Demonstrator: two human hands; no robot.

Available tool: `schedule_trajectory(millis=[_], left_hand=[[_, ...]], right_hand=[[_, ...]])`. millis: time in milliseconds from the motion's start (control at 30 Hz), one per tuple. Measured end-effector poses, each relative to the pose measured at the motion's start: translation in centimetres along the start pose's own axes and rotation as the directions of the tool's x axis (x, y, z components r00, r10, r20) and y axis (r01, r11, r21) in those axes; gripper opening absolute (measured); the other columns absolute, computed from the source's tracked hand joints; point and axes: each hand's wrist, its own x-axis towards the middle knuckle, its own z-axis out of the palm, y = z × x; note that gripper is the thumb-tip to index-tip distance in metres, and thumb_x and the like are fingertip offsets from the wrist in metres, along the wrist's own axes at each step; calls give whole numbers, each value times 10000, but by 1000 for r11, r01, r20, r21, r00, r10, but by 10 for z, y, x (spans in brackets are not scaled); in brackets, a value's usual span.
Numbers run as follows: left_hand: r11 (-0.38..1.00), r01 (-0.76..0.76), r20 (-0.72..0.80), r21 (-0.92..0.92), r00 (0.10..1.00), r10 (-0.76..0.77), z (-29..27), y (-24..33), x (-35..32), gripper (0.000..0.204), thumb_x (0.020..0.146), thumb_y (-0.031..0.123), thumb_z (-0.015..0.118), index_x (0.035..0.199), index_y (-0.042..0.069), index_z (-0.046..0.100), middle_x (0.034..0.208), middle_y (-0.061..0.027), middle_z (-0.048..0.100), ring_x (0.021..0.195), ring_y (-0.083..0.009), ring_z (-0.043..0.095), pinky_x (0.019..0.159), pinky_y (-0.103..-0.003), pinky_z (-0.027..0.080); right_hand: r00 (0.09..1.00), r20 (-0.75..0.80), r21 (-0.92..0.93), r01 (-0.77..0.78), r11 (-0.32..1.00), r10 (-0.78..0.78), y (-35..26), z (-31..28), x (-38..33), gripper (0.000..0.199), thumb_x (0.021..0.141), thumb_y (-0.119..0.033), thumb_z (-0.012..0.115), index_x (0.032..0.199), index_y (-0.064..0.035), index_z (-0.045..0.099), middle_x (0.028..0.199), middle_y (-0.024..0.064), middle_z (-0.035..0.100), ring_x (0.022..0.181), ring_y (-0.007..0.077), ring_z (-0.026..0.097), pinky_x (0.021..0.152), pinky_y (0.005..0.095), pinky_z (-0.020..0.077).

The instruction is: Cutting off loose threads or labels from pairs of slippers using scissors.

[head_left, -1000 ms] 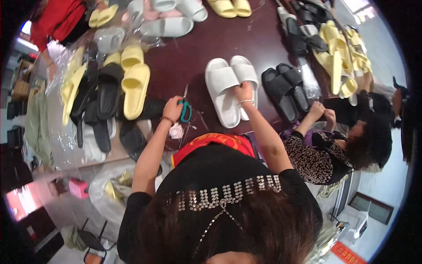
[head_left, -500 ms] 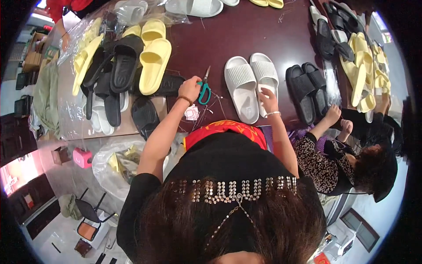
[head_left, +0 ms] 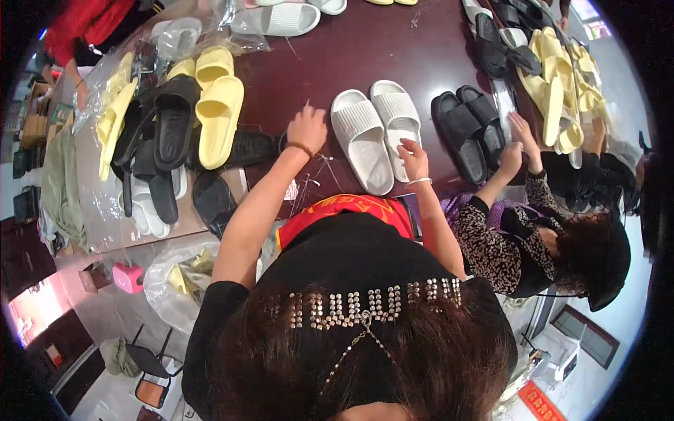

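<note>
A pair of light grey slide slippers lies side by side before me, the left slipper [head_left: 361, 140] and the right slipper [head_left: 395, 109]. My right hand [head_left: 415, 160] is over the heel end of the right slipper, its fingers apart; contact is hard to judge. My left hand [head_left: 307, 131] reaches over the table left of the pair, palm down, fingers somewhat bent and apart. It covers the spot where the teal-handled scissors lay; only what looks like the metal tip shows past the fingers. Whether the hand touches the scissors is hidden.
Black and yellow slippers [head_left: 221, 112] are heaped on the left of the dark table [head_left: 365, 42]. A black pair [head_left: 463, 133] lies to the right, near a seated co-worker's hands [head_left: 519, 137]. More yellow slippers [head_left: 554, 98] are beyond. A plastic bag [head_left: 172, 281] stands below the left table edge.
The whole view has shifted, so things sit farther left. My left hand has moved forward and right over the scissors, hiding their handles. My right hand stays near the right grey slipper's heel.
</note>
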Motion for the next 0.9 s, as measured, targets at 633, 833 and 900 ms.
schedule_trajectory(millis=[633, 833, 900], left_hand=[[933, -31, 233, -359, 965, 122, 14, 47, 27, 633, 678, 459, 604, 1162, 87, 436, 1133, -204, 485, 1032, -341, 470, 857, -466, 355], [955, 48, 524, -293, 844, 118, -17, 24, 32, 516, 688, 440, 607, 1000, 33, 552, 933, -170, 586, 855, -263, 562, 750, -359, 427], [863, 129, 580, -489, 786, 211, -15, -4, 25, 462, 698, 411, 612, 928, 11, 583, 840, -146, 613, 753, -209, 589, 686, -304, 445]], right_hand=[[948, -319, -361, -129, 924, 8, 32, -3, -6, 780, 535, -289, 696, 1219, -148, 350, 1118, 144, 448, 1011, 363, 439, 860, 420, 388], [982, 90, -80, -162, 984, 169, 48, -22, 18, 582, 609, -270, 687, 1113, -66, 478, 974, 139, 570, 873, 296, 564, 748, 378, 453], [980, 112, 129, -177, 976, 163, 46, -20, 24, 520, 635, -250, 677, 1083, -59, 497, 935, 131, 583, 834, 276, 577, 720, 366, 460]])
